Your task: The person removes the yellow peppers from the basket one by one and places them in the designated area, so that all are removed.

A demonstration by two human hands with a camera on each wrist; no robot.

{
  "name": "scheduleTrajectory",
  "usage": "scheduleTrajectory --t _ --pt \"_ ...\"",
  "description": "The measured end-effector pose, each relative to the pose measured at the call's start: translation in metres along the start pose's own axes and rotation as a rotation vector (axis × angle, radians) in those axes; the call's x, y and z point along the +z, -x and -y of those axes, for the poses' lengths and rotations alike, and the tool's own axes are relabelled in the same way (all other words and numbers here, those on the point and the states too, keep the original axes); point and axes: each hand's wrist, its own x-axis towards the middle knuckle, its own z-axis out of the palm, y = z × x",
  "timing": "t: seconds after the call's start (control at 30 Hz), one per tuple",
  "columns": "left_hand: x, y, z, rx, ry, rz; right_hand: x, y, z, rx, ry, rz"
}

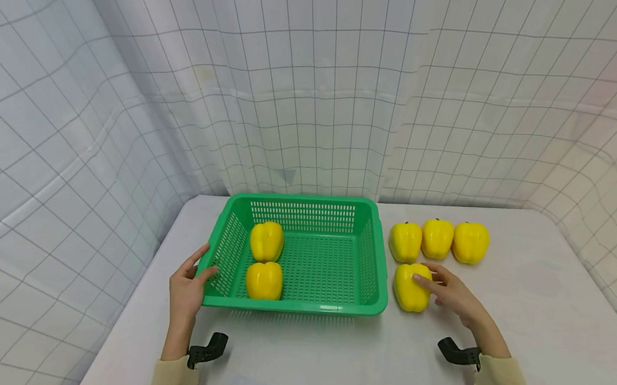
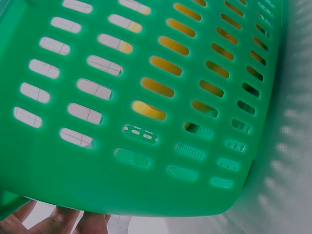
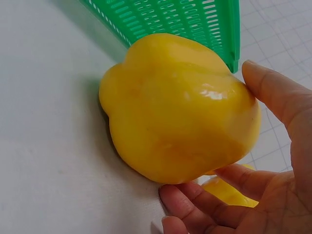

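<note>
My left hand [image 1: 186,292] grips the left rim of a green plastic basket [image 1: 297,307], thumb over the rim and fingers along the outside. In the left wrist view the basket's slotted wall [image 2: 122,180] fills most of the picture, and fingers [image 2: 58,222] show at its edge. To the right of the basket, my right hand [image 1: 457,298] holds a yellow bell pepper [image 1: 410,291] between thumb and fingers. The right wrist view shows that bell pepper [image 3: 175,112] close over the white table, the thumb [image 3: 273,87] at one side and fingertips underneath.
Two yellow bell peppers [image 1: 267,241] sit along the left inside the basket. Behind the right hand, three more bell peppers [image 1: 438,239] stand in a row on the white table [image 1: 314,366]. White grid-patterned curtains [image 1: 318,94] enclose the back and sides.
</note>
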Motion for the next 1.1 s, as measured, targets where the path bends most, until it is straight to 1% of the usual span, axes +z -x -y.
scheduleTrajectory --t 0.3,0.63,0.87,1.1 --pt "-0.001 0.0001 -0.0001 0.017 -0.001 -0.005 0.0007 0.0 -0.0013 0.012 -0.001 0.005" --pt "-0.0009 0.0 0.0011 0.014 -0.005 -0.004 0.001 0.0013 -0.0008 0.005 0.001 -0.005" --pt "-0.0009 0.0005 0.0022 0.019 -0.008 -0.004 -0.002 0.0022 -0.0014 -0.054 -0.041 -0.062" --pt "-0.001 0.0006 0.0008 0.022 0.002 -0.003 -0.0044 0.0032 0.0046 -0.081 -0.078 -0.125"
